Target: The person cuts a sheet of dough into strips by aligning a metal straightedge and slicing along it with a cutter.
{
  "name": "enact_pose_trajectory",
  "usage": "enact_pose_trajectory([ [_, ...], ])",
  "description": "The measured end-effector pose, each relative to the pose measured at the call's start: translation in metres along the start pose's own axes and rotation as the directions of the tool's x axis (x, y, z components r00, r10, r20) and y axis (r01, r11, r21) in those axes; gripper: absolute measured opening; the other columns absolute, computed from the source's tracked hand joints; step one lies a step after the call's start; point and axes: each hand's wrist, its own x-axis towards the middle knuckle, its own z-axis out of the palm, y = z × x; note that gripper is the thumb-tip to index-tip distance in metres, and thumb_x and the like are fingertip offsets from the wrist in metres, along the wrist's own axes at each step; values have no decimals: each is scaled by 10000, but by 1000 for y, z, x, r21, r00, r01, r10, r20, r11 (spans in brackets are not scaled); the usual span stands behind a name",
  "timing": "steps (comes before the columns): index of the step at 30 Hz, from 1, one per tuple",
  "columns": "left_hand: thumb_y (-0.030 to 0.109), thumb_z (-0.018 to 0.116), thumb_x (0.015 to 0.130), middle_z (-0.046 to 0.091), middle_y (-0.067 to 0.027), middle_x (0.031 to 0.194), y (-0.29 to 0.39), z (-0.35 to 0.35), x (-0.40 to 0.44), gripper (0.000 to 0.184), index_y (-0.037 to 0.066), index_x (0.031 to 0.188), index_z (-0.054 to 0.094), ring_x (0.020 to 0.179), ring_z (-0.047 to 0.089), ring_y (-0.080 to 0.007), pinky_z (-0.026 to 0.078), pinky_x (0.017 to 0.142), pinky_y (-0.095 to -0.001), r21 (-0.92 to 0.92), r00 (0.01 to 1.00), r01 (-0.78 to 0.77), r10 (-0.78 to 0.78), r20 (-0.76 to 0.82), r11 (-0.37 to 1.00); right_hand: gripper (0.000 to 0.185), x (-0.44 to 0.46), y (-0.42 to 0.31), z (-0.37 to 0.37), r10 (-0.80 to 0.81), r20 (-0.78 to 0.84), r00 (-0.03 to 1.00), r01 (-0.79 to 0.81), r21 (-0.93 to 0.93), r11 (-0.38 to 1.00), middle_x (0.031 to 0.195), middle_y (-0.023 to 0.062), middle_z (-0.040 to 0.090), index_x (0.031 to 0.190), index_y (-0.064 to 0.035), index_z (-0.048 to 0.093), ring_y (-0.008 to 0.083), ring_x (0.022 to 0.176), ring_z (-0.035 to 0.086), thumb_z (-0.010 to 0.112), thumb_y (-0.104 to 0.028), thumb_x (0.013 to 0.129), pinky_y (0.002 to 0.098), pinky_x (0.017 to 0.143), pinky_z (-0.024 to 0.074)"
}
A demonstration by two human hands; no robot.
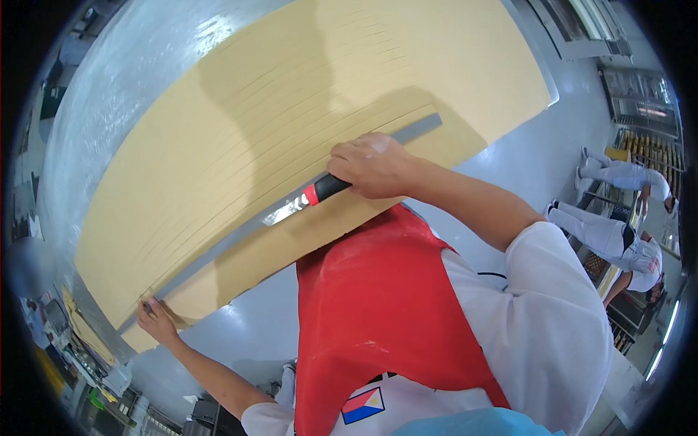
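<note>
A large pale yellow sheet (pixel 218 138), dough by its look, covers the worktop and carries many parallel slits. Across its near part lies a long grey metal ruler (pixel 211 254), running from lower left to upper right. My right hand (pixel 371 166) is closed over the ruler and around a knife with a black handle (pixel 331 187) and red collar. The knife's blade (pixel 285 211) points down-left beside the ruler; whether it touches the sheet I cannot tell. At the ruler's lower left end, the fingers of my left hand (pixel 155 320) grip its tip.
I wear a red apron (pixel 385 305), close to the sheet's near edge. Shiny worktop (pixel 109 94) shows beyond the sheet at upper left. To the right, two people in white (pixel 618 240) work near racks (pixel 647 152). Trays and equipment (pixel 87 349) stand at lower left.
</note>
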Motion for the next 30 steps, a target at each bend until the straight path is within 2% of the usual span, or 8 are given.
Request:
enact_pose_trajectory([
  [7, 534, 620, 1015, 458, -253, 1484, 7, -2, -1, 620, 79, 1434, 575, 1371, 463, -408, 393, 1143, -487, -13, 999, 29, -29, 19, 1000, 208, -2, 1, 2, 20, -3, 1000, -20, 2, 1000, 953, 68, 627, 954, -104, 612, 286, 880, 688, 737, -159, 797, 430, 738, 563],
  [13, 596, 611, 994, 459, -265, 1495, -1, 3, -1, 745, 17, 1457, 540, 1400, 439, -414, 368, 1174, -486, 61, 999, 34, -35, 10, 998, 183, -5, 2, 2, -12, -19, 1000, 11, -14, 1000, 963, 63, 624, 941, -102, 611, 276, 877, 690, 709, -109, 786, 422, 731, 562],
  [15, 636, 599, 980, 419, -276, 1557, 2, 3, -1, 869, -57, 1490, 478, 1453, 393, -421, 326, 1212, -477, 68, 993, 94, -99, 64, 993, 121, -7, 1, 0, -16, -38, 999, 15, -16, 1000, 951, 69, 624, 934, -101, 621, 275, 863, 694, 669, -108, 822, 420, 722, 567],
  [16, 636, 599, 980, 419, -276, 1557, 2, 4, -1, 869, -57, 1490, 478, 1453, 393, -421, 326, 1212, -477, 68, 993, 94, -98, 63, 993, 68, -9, 1, -2, -19, -55, 998, 18, -18, 1000, 939, 75, 624, 926, -99, 630, 273, 848, 698, 629, -106, 858, 418, 714, 572],
  [21, 699, 616, 932, 272, -365, 1627, 32, 0, -5, 1101, -204, 1498, 339, 1543, 246, -459, 210, 1272, -447, 50, 965, 121, -129, 226, 991, 66, -15, 4, -4, -18, -96, 995, 19, 7, 1000, 958, 57, 626, 914, -111, 634, 259, 867, 702, 638, -110, 848, 403, 725, 570],
  [25, 724, 681, 869, 275, -415, 1595, 49, 0, -2, 1192, -226, 1491, 320, 1539, 235, -486, 208, 1272, -439, 140, 931, 175, -210, 298, 975, 100, -20, 6, 1, -34, -202, 979, 39, 22, 999, 958, 40, 628, 920, -120, 638, 236, 895, 699, 661, -121, 822, 402, 740, 562],
  [28, 731, 739, 811, 276, -427, 1586, 84, -10, -2, 1262, -242, 1486, 303, 1536, 231, -498, 223, 1267, -446, 170, 888, 205, -256, 382, 964, 128, -24, 10, 0, -16, -142, 990, 26, 65, 998, 971, 30, 643, 935, -120, 643, 222, 928, 692, 667, -110, 810, 409, 786, 552],
  [30, 687, 801, 774, 335, -395, 1577, 91, -15, 1, 1192, -208, 1456, 407, 1516, 290, -476, 273, 1244, -465, 198, 839, 152, -232, 491, 968, 171, -29, 15, 6, -3, -167, 986, 18, 88, 996, 993, 34, 654, 967, -123, 653, 239, 965, 687, 685, -114, 799, 418, 827, 544],
])
